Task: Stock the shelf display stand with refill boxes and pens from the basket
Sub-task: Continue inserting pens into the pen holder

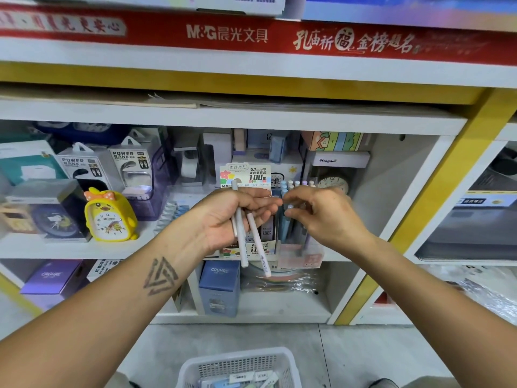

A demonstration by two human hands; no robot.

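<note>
Pens [242, 242]: 3 pale ones in left hand [226, 217], fingers curled round them, tips pointing down. Right hand [321, 214] at display stand [300, 259] on middle shelf, fingers curled; cannot tell if pinching a pen. Stand's right section holds approx 8 pastel pens upright; left section holds refill boxes [267, 231]. White basket [240, 368] on floor below, w/ more boxes inside.

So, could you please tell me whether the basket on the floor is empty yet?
Not empty. The white basket still has small boxes lying in its bottom, below the hands.
</note>
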